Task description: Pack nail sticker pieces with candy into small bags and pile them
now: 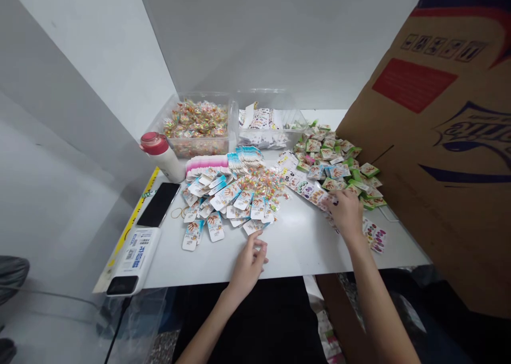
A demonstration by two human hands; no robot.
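Note:
My right hand (345, 211) reaches over a row of overlapping sticker sheets (305, 187), printed with small coloured ovals. Its fingers are closed on a sheet in that row, though the fingertips are partly hidden. My left hand (249, 260) rests near the table's front edge, fingers loosely bent and apart, with nothing visible in it. Just beyond it lie scattered blue-and-white cards (216, 226) with a picture of a hand. Behind these cards is a heap of tiny colourful wrapped pieces (261, 183). Small green-and-white packets (335, 155) are piled behind my right hand.
Two clear bins stand at the back, one with colourful packets (195, 120), one with printed sheets (261, 120). To the left are a red-lidded bottle (163, 154), a phone (158, 204) and a white power bank (133, 257). A large cardboard box (431, 156) borders the right side.

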